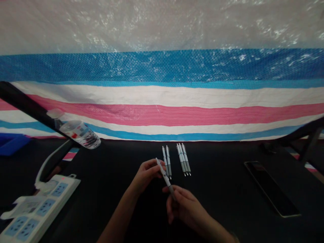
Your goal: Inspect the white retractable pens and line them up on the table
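Note:
Between my two hands a white pen (164,175) with a grey grip is held at a slant over the black table. The fingers of my left hand (148,172) are closed on its upper part. My right hand (186,202) pinches its lower, grey end, and the tip is hidden by the fingers. Just beyond my left hand lies a pair of similar pens (168,158) side by side, one partly covered by my fingers. A group of three more pens (183,158) rests to the right of that pair, tips toward me.
At the left lies a white power strip (63,192) with plugs and a cable. A tilted water bottle (81,133) is behind it, near a blue tray (12,143). A black phone (272,189) lies right on the black table (222,189). Striped sheeting (162,114) hangs behind.

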`<state>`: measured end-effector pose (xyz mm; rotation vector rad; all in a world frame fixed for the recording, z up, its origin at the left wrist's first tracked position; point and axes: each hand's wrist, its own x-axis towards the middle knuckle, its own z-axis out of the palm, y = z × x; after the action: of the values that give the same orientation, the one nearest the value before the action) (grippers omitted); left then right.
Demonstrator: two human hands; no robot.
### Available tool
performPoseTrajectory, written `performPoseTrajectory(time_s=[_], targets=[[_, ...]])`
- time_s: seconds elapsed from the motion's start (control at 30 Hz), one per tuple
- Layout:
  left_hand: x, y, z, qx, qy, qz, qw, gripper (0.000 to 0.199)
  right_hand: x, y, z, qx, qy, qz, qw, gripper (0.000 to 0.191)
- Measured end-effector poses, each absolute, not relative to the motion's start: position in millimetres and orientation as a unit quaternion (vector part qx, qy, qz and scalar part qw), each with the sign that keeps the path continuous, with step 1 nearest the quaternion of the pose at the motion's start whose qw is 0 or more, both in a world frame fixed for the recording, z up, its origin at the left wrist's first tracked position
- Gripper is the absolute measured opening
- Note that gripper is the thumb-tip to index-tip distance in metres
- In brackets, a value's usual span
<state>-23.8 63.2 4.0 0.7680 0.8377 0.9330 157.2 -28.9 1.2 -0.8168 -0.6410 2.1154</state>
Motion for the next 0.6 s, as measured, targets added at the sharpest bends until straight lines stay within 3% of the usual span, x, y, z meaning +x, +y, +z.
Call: performPoseTrajectory(time_s=[0.17,0.6], targets=[[-28.1,62.8,2.9,0.374,0.386,0.38,0.753,0.028,157.3,-30.6,-7.6,-0.295,-0.224,0.88,0.297,0.049],[-24.1,61.0,-1.8,0.412,0.419,0.371,0.719,0.025,156.9,-30.9,-7.6,-0.512,-0.327,0.741,0.285,0.058]])
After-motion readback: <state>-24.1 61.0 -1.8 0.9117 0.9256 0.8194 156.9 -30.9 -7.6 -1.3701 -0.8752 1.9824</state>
